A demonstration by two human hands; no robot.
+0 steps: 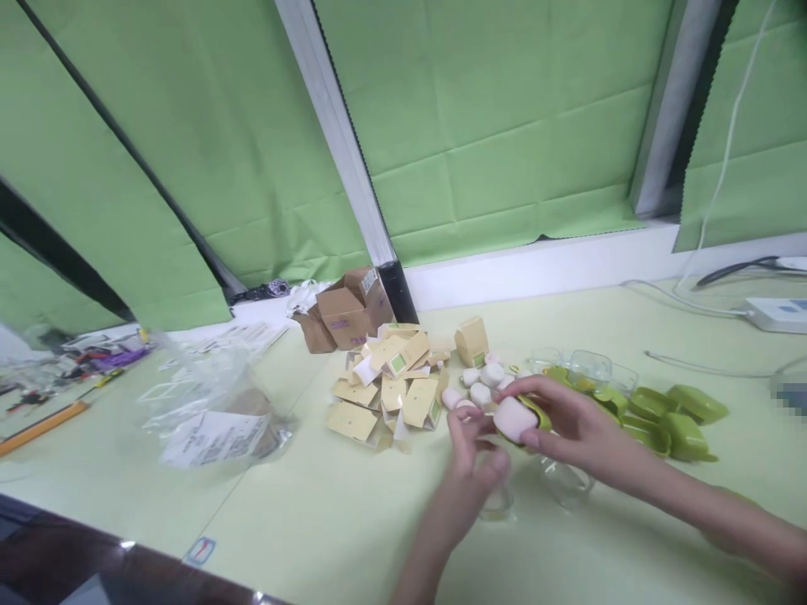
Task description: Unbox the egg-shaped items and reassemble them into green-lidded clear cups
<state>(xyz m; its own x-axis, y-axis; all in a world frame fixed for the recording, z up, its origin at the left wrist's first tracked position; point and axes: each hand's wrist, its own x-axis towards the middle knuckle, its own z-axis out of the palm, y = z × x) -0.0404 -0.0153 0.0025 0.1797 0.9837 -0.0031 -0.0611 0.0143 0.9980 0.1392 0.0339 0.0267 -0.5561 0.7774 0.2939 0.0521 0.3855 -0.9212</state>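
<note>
My right hand [567,416] is closed around a small green case [539,412] with a pale pink makeup sponge [515,418] seated in it. Just left of that case is my left hand [470,466], its fingers bent and thumb apart, with nothing visible in its grasp. Whether its fingertips touch the sponge is hard to see. Behind both hands lies a cluster of white and pink sponges [481,393]. Clear plastic covers [566,483] rest beneath my hands, and several green case halves [684,435] lie to the right.
A heap of cream paper boxes [394,382] lies left of the sponges, with one box [472,340] upright. Farther back stands an open cardboard carton [353,311]. A labelled clear plastic bag [218,420] is at left. White cables [699,307] run along the right.
</note>
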